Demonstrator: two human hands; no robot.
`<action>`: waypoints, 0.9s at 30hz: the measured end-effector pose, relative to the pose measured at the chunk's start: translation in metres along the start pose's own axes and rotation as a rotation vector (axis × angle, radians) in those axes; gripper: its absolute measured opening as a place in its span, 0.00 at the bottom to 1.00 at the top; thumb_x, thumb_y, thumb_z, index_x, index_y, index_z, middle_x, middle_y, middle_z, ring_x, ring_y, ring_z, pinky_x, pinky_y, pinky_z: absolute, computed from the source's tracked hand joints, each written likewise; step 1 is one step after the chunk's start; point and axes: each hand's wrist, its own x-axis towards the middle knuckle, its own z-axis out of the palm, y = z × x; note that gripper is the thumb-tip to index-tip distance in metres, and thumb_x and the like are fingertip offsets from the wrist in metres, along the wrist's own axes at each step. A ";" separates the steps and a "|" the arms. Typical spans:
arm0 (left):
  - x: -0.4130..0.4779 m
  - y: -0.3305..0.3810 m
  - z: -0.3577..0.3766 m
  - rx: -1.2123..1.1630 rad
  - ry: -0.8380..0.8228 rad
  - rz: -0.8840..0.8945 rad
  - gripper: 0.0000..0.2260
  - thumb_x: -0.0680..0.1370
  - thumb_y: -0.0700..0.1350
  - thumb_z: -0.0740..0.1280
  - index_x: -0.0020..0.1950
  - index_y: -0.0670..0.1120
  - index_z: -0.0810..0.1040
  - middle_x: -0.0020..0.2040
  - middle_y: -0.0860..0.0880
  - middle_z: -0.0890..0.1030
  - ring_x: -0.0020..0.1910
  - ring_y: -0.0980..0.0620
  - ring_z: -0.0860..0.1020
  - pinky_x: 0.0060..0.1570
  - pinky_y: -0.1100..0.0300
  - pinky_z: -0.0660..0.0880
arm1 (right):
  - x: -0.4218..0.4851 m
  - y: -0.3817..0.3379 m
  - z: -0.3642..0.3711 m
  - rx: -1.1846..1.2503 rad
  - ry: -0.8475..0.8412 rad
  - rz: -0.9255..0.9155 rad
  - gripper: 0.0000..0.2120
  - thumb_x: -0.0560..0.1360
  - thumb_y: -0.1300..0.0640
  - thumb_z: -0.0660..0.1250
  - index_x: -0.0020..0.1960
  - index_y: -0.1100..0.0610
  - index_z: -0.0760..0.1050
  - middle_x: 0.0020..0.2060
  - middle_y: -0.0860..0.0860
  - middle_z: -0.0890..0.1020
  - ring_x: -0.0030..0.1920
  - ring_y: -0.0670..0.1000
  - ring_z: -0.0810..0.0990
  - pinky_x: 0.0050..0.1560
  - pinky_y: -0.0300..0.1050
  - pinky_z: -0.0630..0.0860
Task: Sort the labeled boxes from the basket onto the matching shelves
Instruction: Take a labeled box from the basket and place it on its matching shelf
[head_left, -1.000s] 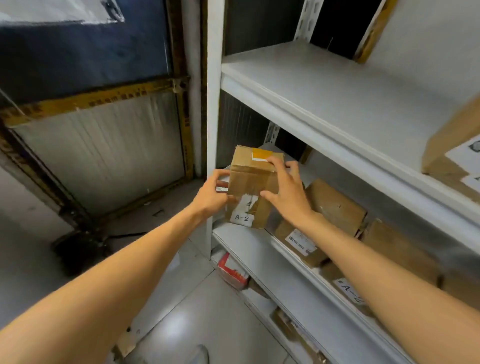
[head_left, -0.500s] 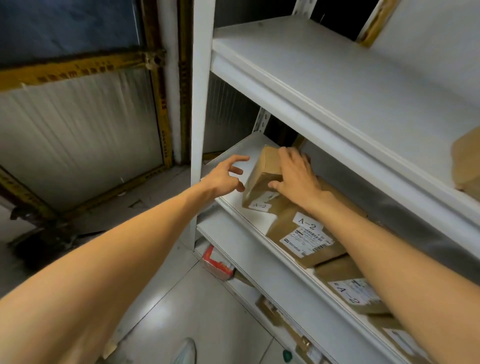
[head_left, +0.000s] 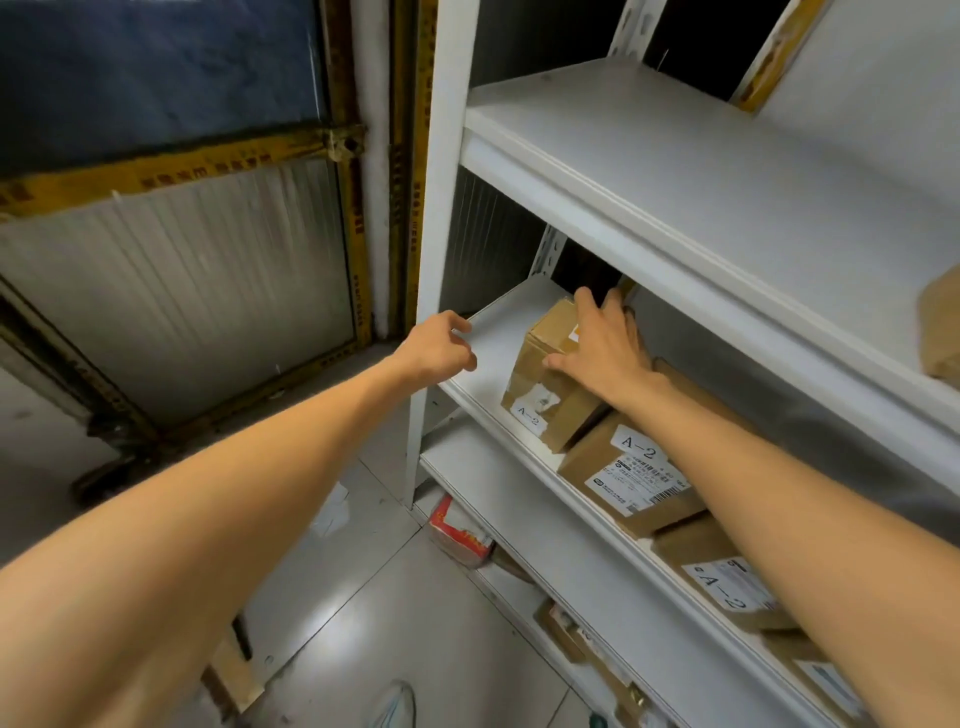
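A brown cardboard box labelled A-2 (head_left: 543, 387) stands on the white middle shelf (head_left: 498, 327), at the left end of a row. My right hand (head_left: 597, 348) lies on top of it, fingers spread over the top and thumb on its left face. To its left, my left hand (head_left: 436, 348) hovers at the shelf's front edge, loosely curled and holding nothing. Right beside the box lies another A-2 box (head_left: 634, 473), and a third A-2 box (head_left: 722, 582) follows, partly hidden by my right forearm. The basket is out of view.
The upper shelf (head_left: 675, 156) is bare except for a brown box (head_left: 943, 327) at the far right. A white upright post (head_left: 436, 208) stands just behind my left hand. Below, a lower shelf (head_left: 571, 561) and a red-and-white package (head_left: 457, 530).
The box went from both hands in front of the rack onto the middle shelf. My left hand let go and drew back left; my right hand stays on the box, further in.
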 end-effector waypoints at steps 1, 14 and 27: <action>-0.003 0.002 0.000 0.019 -0.006 0.003 0.23 0.75 0.35 0.68 0.68 0.43 0.68 0.64 0.42 0.76 0.61 0.45 0.76 0.55 0.58 0.70 | -0.001 0.000 -0.001 0.002 -0.008 0.008 0.35 0.69 0.48 0.76 0.68 0.57 0.61 0.66 0.63 0.64 0.64 0.64 0.68 0.57 0.57 0.72; -0.065 0.033 0.009 0.216 0.087 0.018 0.24 0.75 0.38 0.69 0.70 0.42 0.67 0.62 0.42 0.76 0.58 0.46 0.77 0.57 0.56 0.73 | -0.032 -0.001 -0.005 -0.184 0.075 -0.201 0.38 0.72 0.43 0.70 0.71 0.62 0.59 0.68 0.62 0.64 0.67 0.62 0.65 0.63 0.53 0.68; -0.250 0.020 0.018 0.471 0.482 -0.231 0.22 0.73 0.41 0.69 0.66 0.46 0.69 0.60 0.45 0.77 0.56 0.46 0.76 0.57 0.49 0.76 | -0.155 -0.063 -0.034 0.060 -0.116 -0.779 0.25 0.72 0.45 0.72 0.62 0.57 0.68 0.55 0.54 0.77 0.53 0.54 0.77 0.50 0.50 0.79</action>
